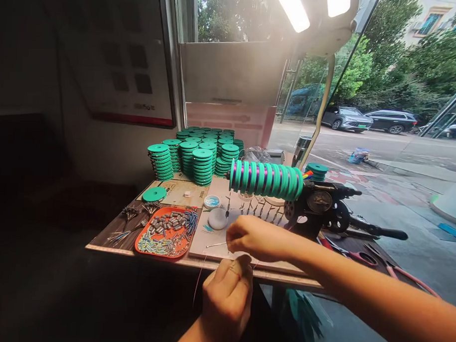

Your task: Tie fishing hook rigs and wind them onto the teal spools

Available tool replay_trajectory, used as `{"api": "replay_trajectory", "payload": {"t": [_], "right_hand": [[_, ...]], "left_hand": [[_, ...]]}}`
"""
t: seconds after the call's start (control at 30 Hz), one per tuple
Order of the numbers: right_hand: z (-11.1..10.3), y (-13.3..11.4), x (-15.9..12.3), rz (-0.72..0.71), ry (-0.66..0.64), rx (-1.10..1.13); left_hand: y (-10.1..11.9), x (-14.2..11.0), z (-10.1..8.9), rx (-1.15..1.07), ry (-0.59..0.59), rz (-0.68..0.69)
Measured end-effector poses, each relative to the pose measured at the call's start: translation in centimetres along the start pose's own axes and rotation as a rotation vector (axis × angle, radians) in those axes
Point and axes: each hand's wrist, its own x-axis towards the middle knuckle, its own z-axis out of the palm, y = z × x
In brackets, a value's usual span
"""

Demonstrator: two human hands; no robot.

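My left hand [229, 293] is closed in a pinch below the table's front edge. A thin pinkish fishing line [198, 282] hangs beside it and appears to run into its fingers. Just above, my right hand [253, 237] is closed with its fingertips bent down close to the left hand; what they pinch is hidden. A thin metal rod [216, 245] shows at the right fingertips; I cannot tell whether it is held or lies on the board. Behind the hands, a row of green foam spools [267, 180] wound with line sits on a hand-cranked winder [320, 201].
An orange tray [139, 245] holds metal sinkers and small fittings. Stacked green spools [202, 167] stand at the back. A white round lump [218, 219] and a small tub [212, 201] lie on the board. Scissors [359, 258] and pliers [391, 266] lie at right, near the lamp [328, 94].
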Motion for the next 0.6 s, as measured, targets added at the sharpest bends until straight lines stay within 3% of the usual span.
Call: {"api": "replay_trajectory", "payload": {"t": [0.03,0.1,0.17,0.23,0.3,0.37,0.5,0.6], "right_hand": [[0.1,-0.1,0.3,0.000,-0.004,-0.004],[0.4,-0.1,-0.2,-0.001,0.043,-0.023],[1.2,0.5,-2.4,-0.031,0.228,-0.048],[2.6,1.8,-5.3,-0.089,0.570,-0.047],[5.0,3.4,-7.8,-0.019,0.739,0.064],[8.1,4.9,-9.2,0.043,0.748,0.216],[13.9,6.1,-8.4,0.124,0.911,0.598],[16.2,5.9,-6.8,0.212,1.044,0.883]], "left_hand": [[0.1,0.2,-0.1,-0.068,-0.041,-0.067],[0.3,0.7,-0.4,-0.304,-0.126,-0.372],[0.5,1.3,-0.4,-0.674,-0.210,-0.871],[0.5,1.8,-0.4,-1.118,-0.243,-1.403],[0.6,2.0,-0.3,-1.445,-0.198,-1.744],[0.7,2.0,-0.2,-1.582,-0.144,-1.867],[1.2,1.3,0.3,-1.616,-0.105,-1.894],[1.9,0.8,0.7,-1.643,-0.052,-1.874]]}}
